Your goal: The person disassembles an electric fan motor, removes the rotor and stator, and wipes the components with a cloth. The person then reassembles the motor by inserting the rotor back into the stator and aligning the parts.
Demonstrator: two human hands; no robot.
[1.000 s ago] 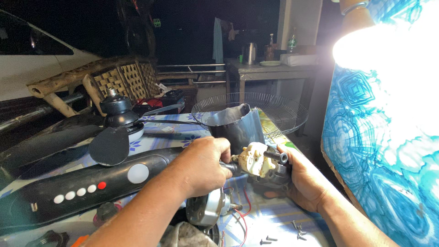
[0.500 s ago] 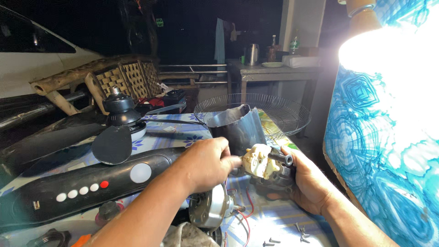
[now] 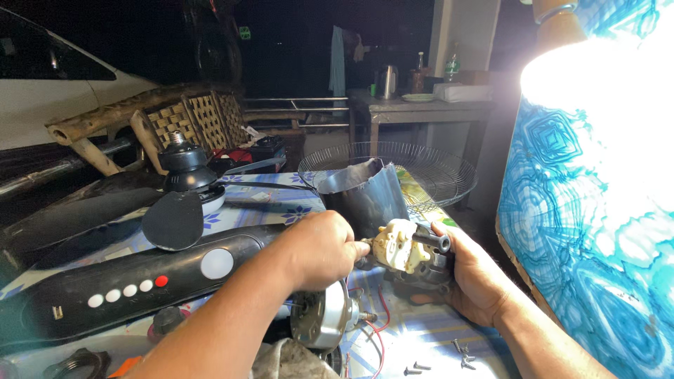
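Note:
My right hand (image 3: 469,275) cups a dark fan motor assembly (image 3: 428,270) from below, thumb over its black shaft (image 3: 432,241). On top of the assembly sits a cream plastic gearbox (image 3: 399,247). My left hand (image 3: 319,247) is closed in a fist against the gearbox's left side; whatever its fingertips pinch is hidden. A round metal motor housing (image 3: 319,321) with red wires (image 3: 379,330) lies on the table just below my left wrist.
A black fan column with a button panel (image 3: 140,281) lies at the left, black fan blades (image 3: 172,219) behind it. A dark curved cover (image 3: 365,193) and wire fan guard (image 3: 428,168) stand behind my hands. Loose screws (image 3: 439,359) lie near the front. Another person in blue patterned cloth (image 3: 597,231) stands at right.
My left hand stays pressed at the gearbox with small shifts. The view has tilted slightly; both hands hold about the same place.

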